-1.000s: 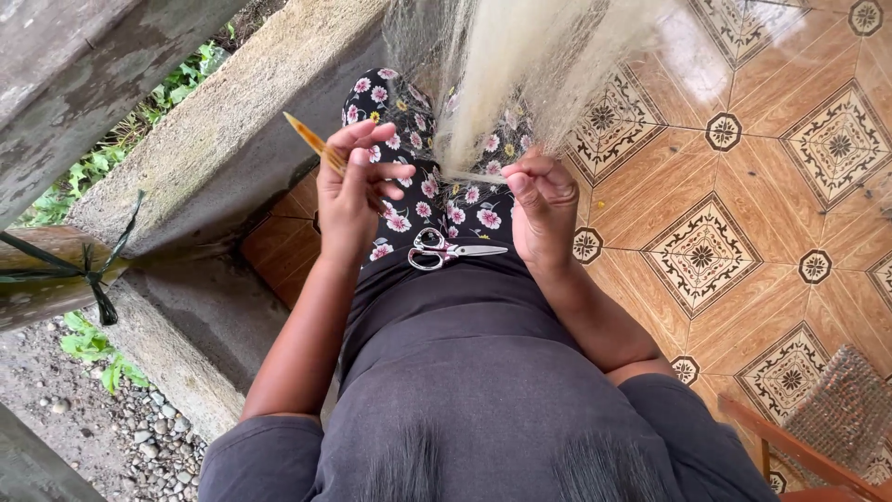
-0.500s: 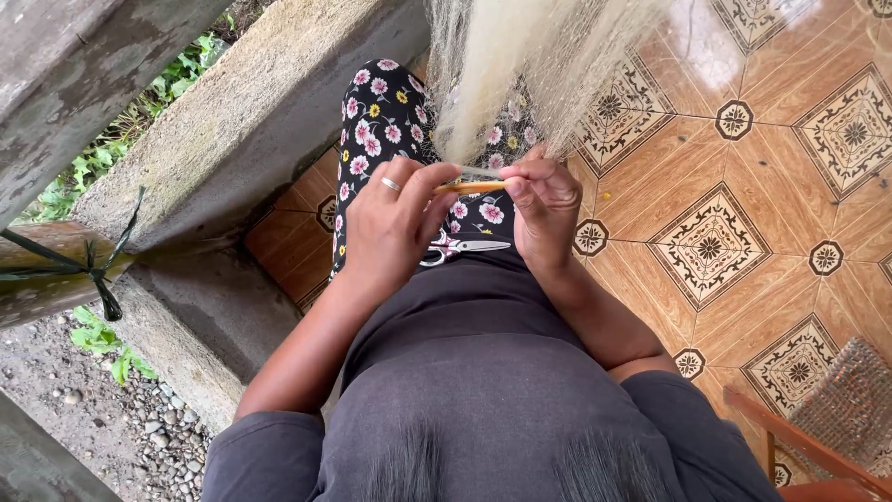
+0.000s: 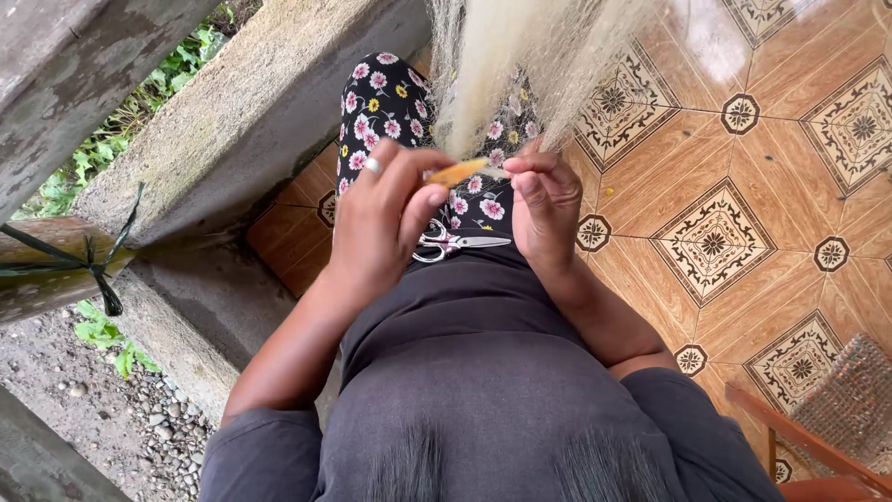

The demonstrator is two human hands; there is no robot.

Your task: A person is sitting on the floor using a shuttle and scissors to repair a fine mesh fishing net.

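Left hand (image 3: 386, 218) is clamped on a yellow netting needle (image 3: 457, 172). Right hand (image 3: 546, 200) pinches pale net (image 3: 520, 65) strands; scissors (image 3: 455, 244) lie just below both hands.

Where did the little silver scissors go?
In the head view, the small silver metal scissors lie on the person's lap, on the flowered black fabric, just below and between the left hand and the right hand.
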